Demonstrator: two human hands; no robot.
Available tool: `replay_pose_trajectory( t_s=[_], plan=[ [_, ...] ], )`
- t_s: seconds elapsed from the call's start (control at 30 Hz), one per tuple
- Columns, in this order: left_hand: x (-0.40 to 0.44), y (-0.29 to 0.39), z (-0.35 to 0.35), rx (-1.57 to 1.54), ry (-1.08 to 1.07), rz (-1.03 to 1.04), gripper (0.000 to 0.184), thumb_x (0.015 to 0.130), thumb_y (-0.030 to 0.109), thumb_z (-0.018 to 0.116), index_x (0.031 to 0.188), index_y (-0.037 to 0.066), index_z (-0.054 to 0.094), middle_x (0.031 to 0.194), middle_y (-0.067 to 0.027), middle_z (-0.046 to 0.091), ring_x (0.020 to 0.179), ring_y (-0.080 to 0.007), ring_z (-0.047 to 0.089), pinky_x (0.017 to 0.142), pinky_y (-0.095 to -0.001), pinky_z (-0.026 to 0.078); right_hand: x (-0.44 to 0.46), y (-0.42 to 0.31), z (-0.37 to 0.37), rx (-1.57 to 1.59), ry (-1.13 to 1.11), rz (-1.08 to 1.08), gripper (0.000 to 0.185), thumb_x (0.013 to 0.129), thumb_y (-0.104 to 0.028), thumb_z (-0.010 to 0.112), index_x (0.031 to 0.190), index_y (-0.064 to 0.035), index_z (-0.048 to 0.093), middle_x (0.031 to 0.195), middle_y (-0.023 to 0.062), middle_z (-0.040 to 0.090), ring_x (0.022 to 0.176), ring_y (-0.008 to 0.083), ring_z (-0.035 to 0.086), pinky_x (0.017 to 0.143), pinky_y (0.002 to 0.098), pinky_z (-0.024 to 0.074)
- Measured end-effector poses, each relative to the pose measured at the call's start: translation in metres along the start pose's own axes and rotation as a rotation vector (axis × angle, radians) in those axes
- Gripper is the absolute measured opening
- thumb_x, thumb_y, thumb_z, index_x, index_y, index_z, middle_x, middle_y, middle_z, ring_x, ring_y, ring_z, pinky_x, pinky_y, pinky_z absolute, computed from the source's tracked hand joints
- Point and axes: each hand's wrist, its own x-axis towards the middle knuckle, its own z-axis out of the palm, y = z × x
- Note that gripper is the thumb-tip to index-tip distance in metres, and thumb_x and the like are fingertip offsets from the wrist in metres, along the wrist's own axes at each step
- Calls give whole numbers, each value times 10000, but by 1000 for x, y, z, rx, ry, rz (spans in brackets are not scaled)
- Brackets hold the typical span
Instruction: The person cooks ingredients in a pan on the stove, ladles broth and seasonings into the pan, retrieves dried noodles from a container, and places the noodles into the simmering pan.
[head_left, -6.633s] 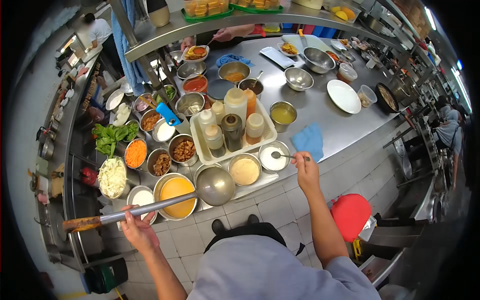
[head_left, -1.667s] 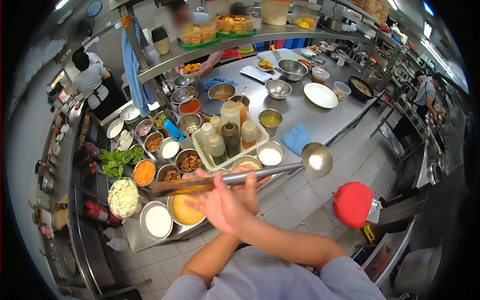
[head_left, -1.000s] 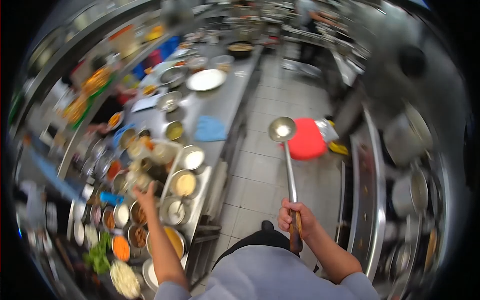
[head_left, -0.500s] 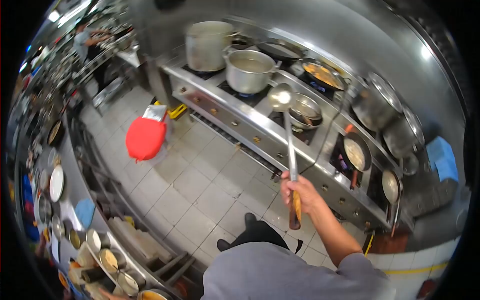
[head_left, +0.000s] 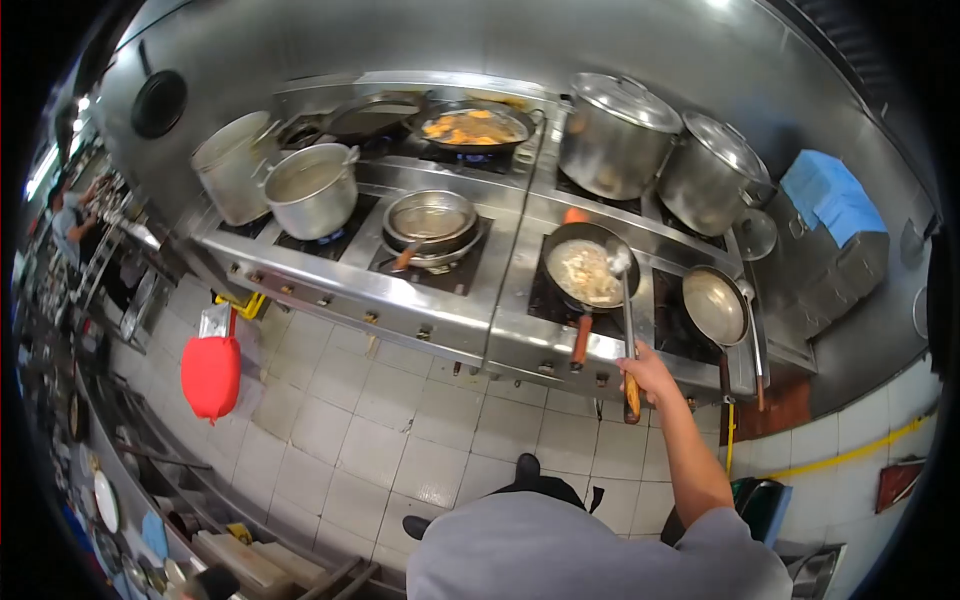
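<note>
The cooking area is lined by a steel wall (head_left: 450, 45), with a tiled floor (head_left: 400, 440) in front of the stove (head_left: 400, 300). Two lidded stockpots (head_left: 615, 150) stand at the rear right, and an open pot (head_left: 318, 210) occupies the left section. The front pan (head_left: 590, 233) sits right of the seam in the stove top, its wooden handle (head_left: 581, 345) directed toward the operator; a second pan (head_left: 715, 305) stands near it on the right. The ladle (head_left: 628, 318) extends from the operator to the front pan, its bowl end at the right side of the pale contents (head_left: 585, 272) (whether it touches the pan base cannot be told). The right hand (head_left: 650, 378) is closed around the ladle near the wooden grip; the left hand is out of view, so its state cannot be told. For good control, maintain the rearward grip, which appears to keep the fingers away from the burner. Guide the bowl end with small wrist movements, keeping it within the rim to limit spillage. Keep the shaft clear of the pan handle, since a knock could turn the pan. If the pan shifts under the ladle, steadying its handle with the left hand would be advisable.
</note>
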Motion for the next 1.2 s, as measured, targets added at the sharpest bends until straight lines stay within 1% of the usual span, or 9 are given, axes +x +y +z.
replay_pose_trajectory(
  t_s=[0.07, 0.13, 0.2, 0.37, 0.67, 0.77, 0.9, 1.03, 1.2],
  plan=[
    [-1, 70, 16, -253, -620, -285, 590, 881, 178, 688, 1402, 49, 443, 1288, -215, 526, 963, -312, 624, 871, -383, 516, 15, 18, -37, -241, 57, -57, 607, 854, -72, 657, 1387, -48, 367, 765, 75, 558, 555, 175, 567, 481, 342, 535],
    [26, 175, -79, -1853, -155, -881, 605, 884, 184, 677, 1408, 38, 412, 1279, -229, 525, 1051, -311, 590, 920, -406, 500, 33, 38, -66, -297, 45, -43, 740, 844, -67, 674, 1467, -55, 275, 779, 94, 566, 555, 193, 572, 480, 355, 541],
    [37, 246, -174, -2026, -319, -849, 649, 863, 175, 701, 1415, 48, 386, 1310, -174, 519, 1114, -275, 557, 945, -406, 491, 44, 58, -81, -458, -47, -103, 703, 853, -48, 662, 1451, -52, 291, 777, 105, 562, 560, 199, 583, 496, 359, 550],
    [-2, 371, -275, -2120, -675, -674, 653, 854, 139, 692, 1413, 39, 369, 1289, -148, 517, 1151, -269, 526, 994, -431, 439, -1, -21, -83, 396, -371, 237, 127, 930, -153, 572, 981, -87, 477, 801, 46, 577, 583, 167, 615, 502, 310, 521],
    [-2, 496, -428, -2189, -1073, 138, 677, 738, 159, 781, 1302, 16, 433, 1187, -130, 568, 1068, -248, 563, 942, -390, 448, 8, -10, -84, 347, -437, 203, 286, 905, -130, 560, 1160, -67, 449, 724, 35, 542, 493, 157, 576, 442, 291, 481],
    [8, 534, -454, -2137, -1098, 353, 653, 727, 196, 802, 1257, 13, 467, 1115, -139, 607, 1017, -247, 590, 912, -382, 465, 33, -4, -102, 1006, -627, 348, 212, 909, -124, 536, 1099, -72, 459, 729, 40, 552, 506, 140, 554, 451, 293, 473],
    [30, 572, -489, -2065, -1047, 559, 661, 708, 247, 823, 1230, 9, 495, 1073, -161, 638, 997, -263, 616, 891, -379, 479, 26, 0, -77, 448, -385, 197, 148, 894, -114, 556, 1011, -78, 471, 733, 43, 575, 499, 148, 558, 474, 295, 484],
    [46, 611, -514, -1869, -1118, 832, 692, 703, 362, 814, 1209, 1, 510, 1065, -215, 662, 1011, -338, 643, 888, -399, 489, 10, -13, -94, 556, -450, 199, 229, 870, -114, 593, 1063, -72, 476, 723, 47, 571, 492, 161, 568, 481, 302, 487],
    [52, 668, -535, -1602, -1121, 1152, 763, 681, 493, 790, 1197, -8, 535, 1081, -256, 661, 1025, -392, 637, 886, -427, 494, -8, -9, -109, -107, -436, -66, 624, 847, -41, 593, 1430, -70, 373, 727, 30, 522, 515, 120, 547, 481, 276, 466]
  ],
)
